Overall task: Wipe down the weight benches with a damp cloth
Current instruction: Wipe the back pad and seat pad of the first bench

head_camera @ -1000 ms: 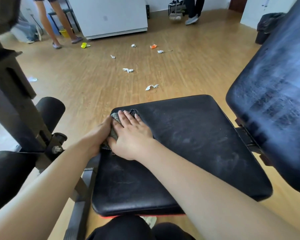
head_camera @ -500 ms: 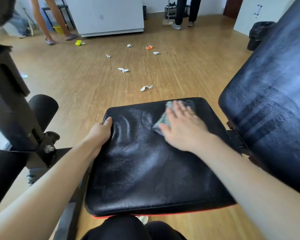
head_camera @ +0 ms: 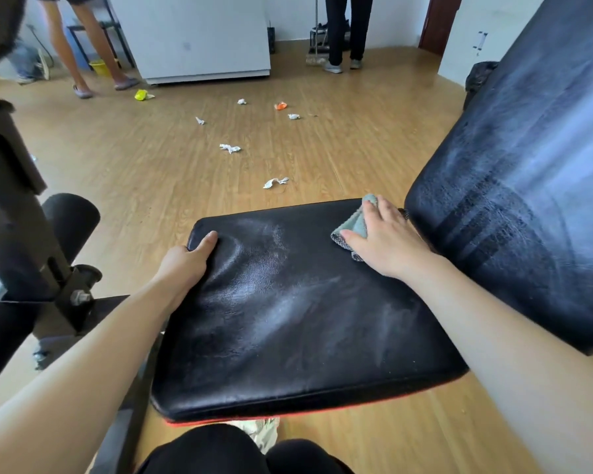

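The black padded seat [head_camera: 288, 319] of the weight bench lies in front of me, with wet streaks across it. My right hand [head_camera: 387, 237] presses a grey-green cloth [head_camera: 355, 224] flat against the seat's far right corner, fingers straight. My left hand [head_camera: 189, 260] grips the seat's far left edge; the thumb lies on top and the fingers are hidden below. The tilted black backrest [head_camera: 514, 200] rises at the right, streaked with dust and wipe marks.
A dark metal frame post [head_camera: 11, 213] and a foam roller [head_camera: 71, 220] stand at the left. Crumpled paper scraps [head_camera: 275, 182] litter the wooden floor beyond. Two people stand at the back near a white cabinet [head_camera: 199, 35]. A black bag [head_camera: 478, 77] sits far right.
My right hand has slid the cloth from the seat's far left corner across to its far right corner. My left hand stayed on the left edge.
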